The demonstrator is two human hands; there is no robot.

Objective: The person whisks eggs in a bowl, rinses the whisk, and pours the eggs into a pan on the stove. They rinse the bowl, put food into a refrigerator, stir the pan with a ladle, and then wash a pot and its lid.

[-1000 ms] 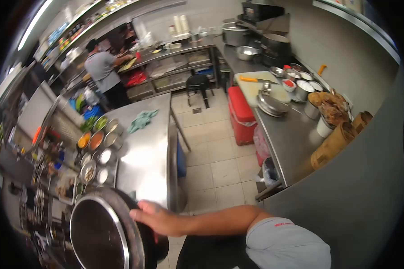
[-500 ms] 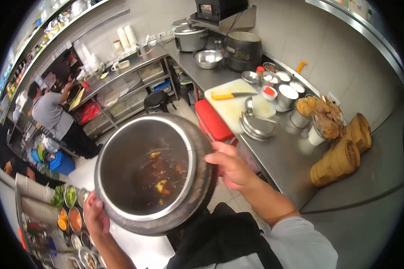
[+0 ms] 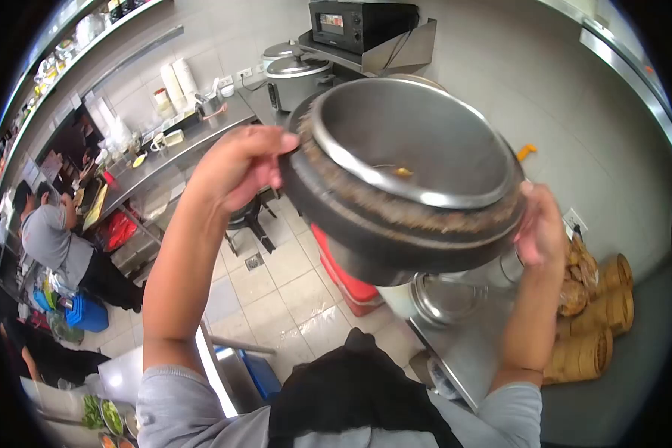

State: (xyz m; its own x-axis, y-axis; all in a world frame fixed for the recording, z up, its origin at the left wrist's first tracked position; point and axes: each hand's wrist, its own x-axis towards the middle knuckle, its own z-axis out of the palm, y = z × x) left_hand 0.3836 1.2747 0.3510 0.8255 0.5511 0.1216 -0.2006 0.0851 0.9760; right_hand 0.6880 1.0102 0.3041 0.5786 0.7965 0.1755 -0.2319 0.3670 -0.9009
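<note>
Both of my hands hold up a big, dark-sided soup pot (image 3: 396,216) with a shiny steel rim and a worn brown band around it. My left hand (image 3: 252,166) grips its left edge, thumb on top. On the opposite side my right hand (image 3: 543,228) clasps the edge, its fingers partly hidden. The pot is tilted, so only a small yellowish piece (image 3: 404,172) shows inside; the rest of the contents is hidden. Beneath the pot, on the steel counter (image 3: 493,340), lie round metal lids (image 3: 448,299).
Bamboo steamers (image 3: 586,347) stand at the right, beside a wrapped pile of brown food (image 3: 575,280). A rice cooker (image 3: 295,78) and a black oven (image 3: 358,26) are at the back. A red bin (image 3: 347,280) stands below the counter. A co-worker (image 3: 60,239) stands at the left.
The pot has been lifted and carried right, from over the white surface to over the counter. It tilts differently, and the brown liquid has gone out of sight. Both hands kept hold.
</note>
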